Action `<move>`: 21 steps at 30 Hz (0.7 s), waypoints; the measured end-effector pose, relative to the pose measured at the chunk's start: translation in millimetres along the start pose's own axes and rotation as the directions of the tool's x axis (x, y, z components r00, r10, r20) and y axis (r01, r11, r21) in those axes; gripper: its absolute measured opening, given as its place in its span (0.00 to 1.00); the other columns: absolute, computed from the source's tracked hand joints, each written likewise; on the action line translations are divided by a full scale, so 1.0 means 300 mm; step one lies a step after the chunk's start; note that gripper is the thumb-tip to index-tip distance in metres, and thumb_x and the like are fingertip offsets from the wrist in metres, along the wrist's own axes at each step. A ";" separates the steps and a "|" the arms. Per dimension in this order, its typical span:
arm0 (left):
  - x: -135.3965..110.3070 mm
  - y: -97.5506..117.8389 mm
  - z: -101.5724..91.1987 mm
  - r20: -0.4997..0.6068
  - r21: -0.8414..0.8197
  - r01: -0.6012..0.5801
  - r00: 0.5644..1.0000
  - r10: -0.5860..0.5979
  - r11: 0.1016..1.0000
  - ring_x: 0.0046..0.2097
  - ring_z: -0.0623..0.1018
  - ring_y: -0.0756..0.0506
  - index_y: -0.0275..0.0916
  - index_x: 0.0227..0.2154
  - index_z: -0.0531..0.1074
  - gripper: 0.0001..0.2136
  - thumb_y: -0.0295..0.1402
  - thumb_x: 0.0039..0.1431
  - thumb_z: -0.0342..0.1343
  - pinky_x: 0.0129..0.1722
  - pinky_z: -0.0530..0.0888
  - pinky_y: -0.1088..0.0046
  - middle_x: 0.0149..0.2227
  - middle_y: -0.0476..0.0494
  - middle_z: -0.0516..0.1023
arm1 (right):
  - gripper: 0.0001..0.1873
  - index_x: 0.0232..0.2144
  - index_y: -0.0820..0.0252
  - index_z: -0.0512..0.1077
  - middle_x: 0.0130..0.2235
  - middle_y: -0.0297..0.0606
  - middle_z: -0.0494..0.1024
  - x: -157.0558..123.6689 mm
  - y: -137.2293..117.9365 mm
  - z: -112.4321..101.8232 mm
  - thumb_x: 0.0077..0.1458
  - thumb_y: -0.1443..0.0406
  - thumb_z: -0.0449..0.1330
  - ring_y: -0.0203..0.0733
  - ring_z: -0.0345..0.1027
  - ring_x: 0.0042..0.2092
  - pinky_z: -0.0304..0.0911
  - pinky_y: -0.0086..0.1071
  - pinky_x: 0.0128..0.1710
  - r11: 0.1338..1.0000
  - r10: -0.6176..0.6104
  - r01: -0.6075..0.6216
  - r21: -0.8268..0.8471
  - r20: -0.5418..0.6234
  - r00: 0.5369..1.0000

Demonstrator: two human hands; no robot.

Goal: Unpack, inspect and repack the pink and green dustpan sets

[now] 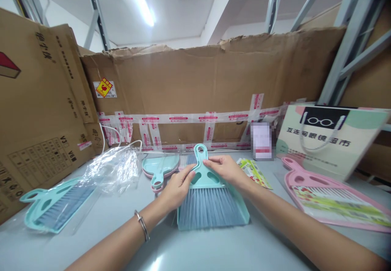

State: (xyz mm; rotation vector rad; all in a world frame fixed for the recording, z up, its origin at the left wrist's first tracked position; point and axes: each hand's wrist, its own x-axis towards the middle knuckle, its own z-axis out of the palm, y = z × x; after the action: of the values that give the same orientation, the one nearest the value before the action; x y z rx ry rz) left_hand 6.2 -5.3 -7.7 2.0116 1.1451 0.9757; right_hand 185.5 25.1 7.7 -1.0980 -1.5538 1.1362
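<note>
A teal hand brush [204, 169] with grey bristles lies in a teal dustpan [242, 212] at the middle of the grey table [214, 250]. My left hand [175, 189], with a bracelet on its wrist, grips the brush's left shoulder with its fingers curled. My right hand [224, 169] pinches the right side of the brush just below its handle. Both hands rest on this brush and dustpan set.
Another teal brush and dustpan set [51, 208] lies at the left under a clear plastic bag [113, 167]. Stacked dustpans [160, 167] sit behind my hands. A pink set [330, 202] with a printed card lies right, before a paper bag [332, 136]. Cardboard walls [198, 88] surround the table.
</note>
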 end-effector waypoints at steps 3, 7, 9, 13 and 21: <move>0.000 -0.004 -0.003 0.000 0.025 -0.002 1.000 0.002 1.000 0.55 0.67 0.43 0.41 0.51 0.65 0.20 0.43 0.61 0.41 0.57 0.59 0.62 0.52 0.45 0.71 | 0.22 0.24 0.64 0.77 0.20 0.32 0.72 -0.002 -0.001 0.005 0.36 0.50 0.63 0.32 0.60 0.21 0.56 0.27 0.20 1.000 -0.009 0.009 -0.012 -0.010 1.000; 0.000 -0.008 -0.007 0.000 0.046 -0.017 1.000 0.017 0.999 0.56 0.67 0.43 0.41 0.52 0.65 0.20 0.43 0.61 0.41 0.57 0.59 0.62 0.52 0.45 0.70 | 0.23 0.27 0.63 0.77 0.24 0.34 0.74 -0.011 -0.016 -0.005 0.36 0.49 0.64 0.33 0.63 0.23 0.59 0.27 0.23 1.000 0.008 -0.008 0.024 0.019 1.000; 0.000 -0.008 -0.008 -0.007 0.058 -0.029 1.000 0.030 0.998 0.55 0.67 0.42 0.42 0.51 0.65 0.20 0.43 0.61 0.41 0.56 0.60 0.62 0.52 0.45 0.71 | 0.23 0.28 0.62 0.77 0.25 0.34 0.75 -0.015 -0.017 -0.012 0.37 0.48 0.63 0.34 0.64 0.25 0.60 0.28 0.25 0.998 0.007 -0.009 0.056 0.050 0.999; 0.002 -0.012 -0.007 -0.008 0.067 -0.038 0.999 0.038 0.997 0.54 0.68 0.42 0.42 0.50 0.66 0.20 0.43 0.60 0.42 0.55 0.61 0.63 0.51 0.46 0.72 | 0.23 0.32 0.60 0.76 0.28 0.34 0.77 -0.008 -0.004 -0.023 0.41 0.48 0.61 0.37 0.68 0.29 0.63 0.30 0.29 0.993 0.014 -0.022 0.117 0.072 0.997; 0.019 -0.024 -0.020 -0.007 -0.043 -0.017 1.000 0.017 0.999 0.51 0.69 0.42 0.38 0.47 0.68 0.20 0.44 0.59 0.44 0.53 0.63 0.67 0.50 0.44 0.72 | 0.21 0.41 0.60 0.71 0.41 0.46 0.77 0.056 0.076 -0.290 0.55 0.52 0.48 0.44 0.72 0.41 0.65 0.36 0.40 0.986 -0.046 0.009 -0.165 -0.225 0.973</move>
State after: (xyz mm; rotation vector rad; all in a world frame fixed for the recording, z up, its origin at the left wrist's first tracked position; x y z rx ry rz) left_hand -0.1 3.8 -8.6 1.9885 1.1031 1.0078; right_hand 269.4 61.3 3.9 -1.2645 -1.4940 0.8426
